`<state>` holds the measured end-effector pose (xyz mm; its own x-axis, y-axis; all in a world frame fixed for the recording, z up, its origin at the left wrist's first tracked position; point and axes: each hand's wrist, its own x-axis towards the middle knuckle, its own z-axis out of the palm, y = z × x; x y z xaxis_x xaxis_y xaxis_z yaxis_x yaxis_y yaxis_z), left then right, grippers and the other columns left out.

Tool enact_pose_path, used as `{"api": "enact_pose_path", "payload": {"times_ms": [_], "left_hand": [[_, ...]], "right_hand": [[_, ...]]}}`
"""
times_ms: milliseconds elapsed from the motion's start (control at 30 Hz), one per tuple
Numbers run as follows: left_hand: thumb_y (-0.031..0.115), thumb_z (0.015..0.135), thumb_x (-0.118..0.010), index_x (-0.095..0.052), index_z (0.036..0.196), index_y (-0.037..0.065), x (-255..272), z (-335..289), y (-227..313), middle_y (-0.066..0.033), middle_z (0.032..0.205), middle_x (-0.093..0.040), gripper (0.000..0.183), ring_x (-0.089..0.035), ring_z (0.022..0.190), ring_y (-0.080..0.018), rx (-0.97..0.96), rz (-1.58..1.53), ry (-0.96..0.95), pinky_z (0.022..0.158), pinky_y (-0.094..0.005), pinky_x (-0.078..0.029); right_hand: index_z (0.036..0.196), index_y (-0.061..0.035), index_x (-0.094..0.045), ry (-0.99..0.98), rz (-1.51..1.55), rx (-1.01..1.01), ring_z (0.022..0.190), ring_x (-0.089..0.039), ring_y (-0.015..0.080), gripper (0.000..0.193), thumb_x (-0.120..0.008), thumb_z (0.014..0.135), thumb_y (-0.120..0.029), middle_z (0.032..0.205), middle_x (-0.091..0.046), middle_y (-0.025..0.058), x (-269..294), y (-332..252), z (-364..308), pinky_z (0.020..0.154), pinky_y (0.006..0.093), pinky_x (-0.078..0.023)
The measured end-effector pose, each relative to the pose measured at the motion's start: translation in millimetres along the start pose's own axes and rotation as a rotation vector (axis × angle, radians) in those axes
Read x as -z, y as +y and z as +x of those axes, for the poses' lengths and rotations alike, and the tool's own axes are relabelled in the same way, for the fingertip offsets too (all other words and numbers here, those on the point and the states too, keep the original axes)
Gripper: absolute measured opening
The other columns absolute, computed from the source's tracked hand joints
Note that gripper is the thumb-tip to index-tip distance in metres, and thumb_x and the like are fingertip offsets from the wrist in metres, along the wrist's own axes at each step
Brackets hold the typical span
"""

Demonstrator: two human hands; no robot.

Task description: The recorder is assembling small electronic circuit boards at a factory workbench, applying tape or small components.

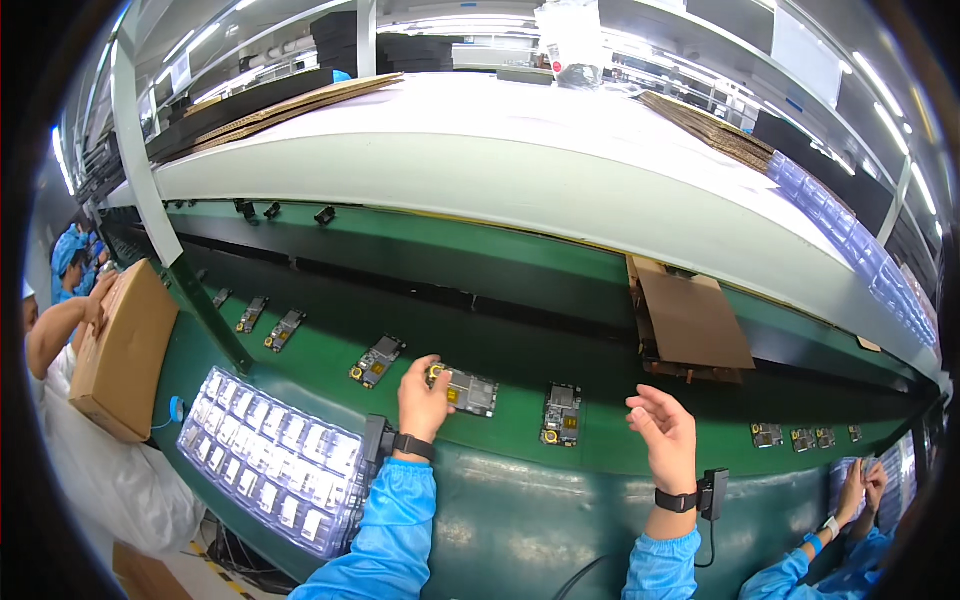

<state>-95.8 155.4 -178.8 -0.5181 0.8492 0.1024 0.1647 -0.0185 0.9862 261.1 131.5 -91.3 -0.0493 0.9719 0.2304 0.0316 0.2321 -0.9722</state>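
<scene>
Just right of the big clear tray (350, 497), a worker's left hand (425, 402) has its thumb and fingers pinched on one end of a dark circuit board (470, 391). That board is over the green belt (622, 440), and it has a yellow square on it. Farther right of the tray, the right hand (665, 430) is up in the air, fingers loose and apart. A second board (561, 414) lies near it on the belt. White pieces (268, 497) fill the tray's pockets; any writing on them is too small for me to read. High up, way past the tray, a plastic bag (572, 35) on the white shelf (450, 110) has a little red spot. Left of the tray, another person's hand (97, 310) is on a brown box (125, 350), which hides part of that person. Just past the tray's far edge, a green post (215, 320) blocks a bit of the belt.
</scene>
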Motion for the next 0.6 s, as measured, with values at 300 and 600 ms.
{"api": "enact_pose_path", "payload": {"times_ms": [300,600], "left_hand": [[0.020,0.084,-0.082,-0.049,0.147,-0.003,7,5,-23,-0.0348,0.145,-0.048,0.075,-0.054,0.127,-0.0480,-0.163,0.579,0.088,0.110,-0.0521,-0.043],[0.010,0.086,-0.071,-0.065,0.123,0.000,-24,-97,109,-0.0252,0.136,-0.057,0.039,-0.053,0.128,-0.0426,-0.733,0.299,-0.001,0.110,-0.0501,-0.043]], "right_hand": [[0.131,0.0021,-0.065,-0.148,0.001,-0.046,0.100,-0.068,0.0120,0.037,-0.074,0.096,-0.009,0.110,-0.074,0.0081,-7,-5,-9,0.089,0.0265,-0.055],[0.123,0.0047,-0.068,-0.479,-0.197,-0.104,0.097,-0.069,0.0103,0.029,-0.072,0.097,-0.007,0.106,-0.074,0.0062,-76,13,-31,0.085,0.0249,-0.056]]}}
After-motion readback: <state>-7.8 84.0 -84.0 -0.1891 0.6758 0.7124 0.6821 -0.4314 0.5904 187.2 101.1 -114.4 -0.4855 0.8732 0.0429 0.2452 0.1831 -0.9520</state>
